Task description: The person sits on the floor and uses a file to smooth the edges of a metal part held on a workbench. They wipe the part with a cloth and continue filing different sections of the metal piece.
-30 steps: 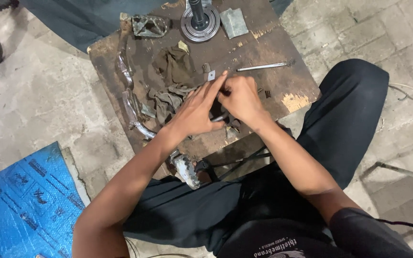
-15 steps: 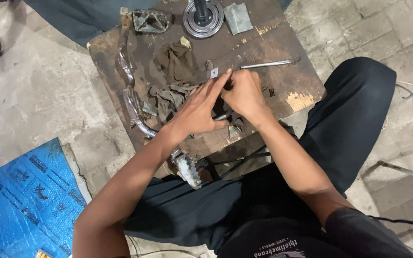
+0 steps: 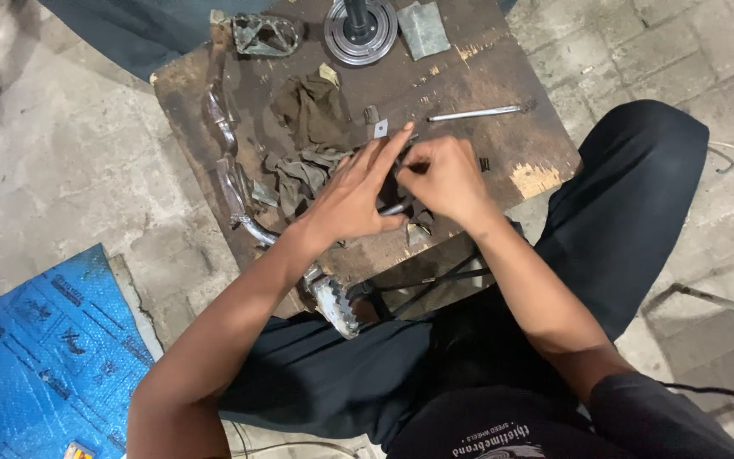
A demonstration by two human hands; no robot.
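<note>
On the floor, between the seated person's knees, sits a dark, oil-stained square wooden board (image 3: 503, 85) serving as the surface. At its centre both hands meet over a small dark metal part (image 3: 392, 197), mostly hidden beneath them. The left hand (image 3: 352, 197) comes in from seven o'clock, forearm long and straight, fingers (image 3: 388, 149) stretched nearly flat and pointing to one o'clock, resting over the part. The right hand (image 3: 445, 180) comes in from five o'clock, wrist bent, fingers curled close and pinched at the part's top; whether they truly grip it cannot be told.

At ten o'clock from the hands lies a crumpled greasy brown rag (image 3: 309, 140), touching the left fingers' side. A long curved chrome metal bar (image 3: 224, 161) runs down the board's nine o'clock edge. At twelve o'clock stands a round grey metal hub (image 3: 360, 32). A thin steel rod (image 3: 473, 113) lies at one o'clock, apart from the hands, with bare board beyond toward three o'clock.
</note>
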